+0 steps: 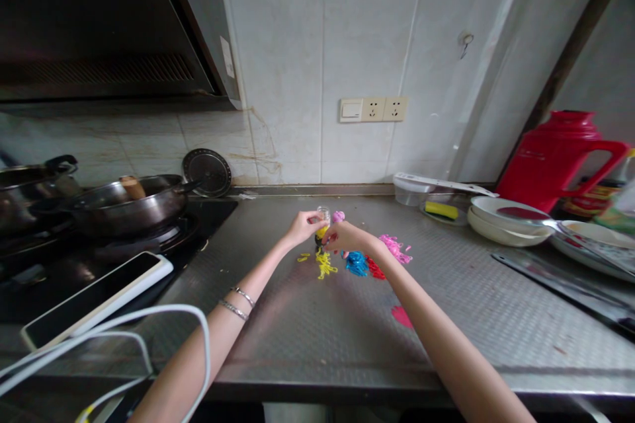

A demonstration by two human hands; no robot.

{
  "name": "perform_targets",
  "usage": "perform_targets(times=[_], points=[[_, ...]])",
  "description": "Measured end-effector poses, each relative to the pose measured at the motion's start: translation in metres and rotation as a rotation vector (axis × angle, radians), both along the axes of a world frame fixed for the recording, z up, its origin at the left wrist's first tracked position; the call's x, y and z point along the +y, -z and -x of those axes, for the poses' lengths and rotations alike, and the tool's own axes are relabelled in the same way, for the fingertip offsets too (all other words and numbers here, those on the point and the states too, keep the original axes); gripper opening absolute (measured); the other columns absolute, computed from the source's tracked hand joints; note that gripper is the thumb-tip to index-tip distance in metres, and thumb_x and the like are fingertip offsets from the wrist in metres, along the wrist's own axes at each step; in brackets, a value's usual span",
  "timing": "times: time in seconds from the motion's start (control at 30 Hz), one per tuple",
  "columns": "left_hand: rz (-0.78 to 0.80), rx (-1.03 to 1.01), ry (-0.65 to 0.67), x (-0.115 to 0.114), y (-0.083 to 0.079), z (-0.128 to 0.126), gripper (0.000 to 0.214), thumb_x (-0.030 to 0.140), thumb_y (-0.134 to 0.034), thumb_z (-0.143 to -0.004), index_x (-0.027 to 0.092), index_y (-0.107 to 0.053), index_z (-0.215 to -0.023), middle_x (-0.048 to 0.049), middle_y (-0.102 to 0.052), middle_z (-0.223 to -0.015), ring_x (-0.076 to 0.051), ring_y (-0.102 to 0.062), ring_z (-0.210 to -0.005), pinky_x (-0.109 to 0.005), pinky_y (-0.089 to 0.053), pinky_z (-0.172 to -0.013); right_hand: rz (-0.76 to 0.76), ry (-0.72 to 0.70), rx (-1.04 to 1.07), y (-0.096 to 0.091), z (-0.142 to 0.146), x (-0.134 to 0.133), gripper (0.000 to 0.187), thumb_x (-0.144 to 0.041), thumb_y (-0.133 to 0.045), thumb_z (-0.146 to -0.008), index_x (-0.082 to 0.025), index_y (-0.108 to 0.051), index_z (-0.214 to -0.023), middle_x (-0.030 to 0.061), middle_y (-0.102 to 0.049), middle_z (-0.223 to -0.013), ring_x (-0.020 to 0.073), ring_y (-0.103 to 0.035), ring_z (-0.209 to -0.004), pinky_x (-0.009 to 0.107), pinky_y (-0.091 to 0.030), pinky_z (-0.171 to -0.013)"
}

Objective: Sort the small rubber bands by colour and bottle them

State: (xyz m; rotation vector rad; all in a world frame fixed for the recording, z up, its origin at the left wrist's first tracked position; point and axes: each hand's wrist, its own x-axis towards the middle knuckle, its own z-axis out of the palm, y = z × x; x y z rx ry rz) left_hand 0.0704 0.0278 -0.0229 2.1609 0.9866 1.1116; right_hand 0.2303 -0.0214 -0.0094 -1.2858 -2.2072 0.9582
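My left hand (301, 227) is closed around a small clear jar (324, 215) with yellow bits inside, held above the steel counter (317, 330). My right hand (348, 236) is pinched at the jar's mouth, fingers together on something too small to name. A pink lid or cap (338, 216) shows just behind my right fingers. Below the hands lie little piles of rubber bands: yellow (325, 266), blue (356, 264), red (376, 269) and pink (395, 248). Two thin bracelets circle my left wrist.
A stove with a pan (124, 206) and a second pot stands at the left. A phone (94, 301) with white cables lies at the near left. Bowls and plates (501, 218), a yellow sponge (441, 210) and a red thermos jug (555, 158) sit at the right.
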Motion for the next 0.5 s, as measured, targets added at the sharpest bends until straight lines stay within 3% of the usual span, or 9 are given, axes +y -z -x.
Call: perform_targets(times=[0.1, 0.27, 0.5], points=[[-0.008, 0.011, -0.012, 0.000, 0.002, 0.000, 0.030, 0.036, -0.059, -0.068, 0.011, -0.066, -0.081, -0.0043, -0.065, -0.079, -0.013, -0.052, -0.066, -0.024, -0.039, -0.063, -0.148, -0.009, -0.184, 0.002, 0.011, -0.006, 0.025, -0.039, -0.066, -0.057, -0.017, -0.067, -0.069, 0.0025, -0.061, -0.055, 0.0111, -0.051, -0.042, 0.020, -0.038, -0.037], [-0.021, -0.003, -0.011, 0.004, 0.006, 0.001, 0.033, 0.038, -0.059, -0.069, 0.010, -0.066, -0.083, -0.0047, -0.065, -0.079, -0.013, -0.051, -0.066, -0.024, -0.039, -0.063, -0.275, 0.003, -0.404, 0.007, 0.021, -0.019, 0.045, -0.046, -0.071, -0.047, -0.018, -0.067, -0.081, 0.0077, -0.065, -0.072, 0.0174, -0.057, -0.060, 0.023, -0.039, -0.048], [-0.014, 0.007, -0.003, 0.003, 0.006, 0.002, 0.036, 0.041, -0.058, -0.069, 0.010, -0.066, -0.085, -0.0052, -0.065, -0.081, -0.013, -0.050, -0.064, -0.024, -0.038, -0.061, -0.353, -0.016, -0.413, 0.024, 0.016, -0.017, 0.011, -0.024, -0.064, -0.061, -0.019, -0.067, -0.070, 0.0034, -0.064, -0.065, 0.0129, -0.055, -0.056, 0.020, -0.035, -0.049]])
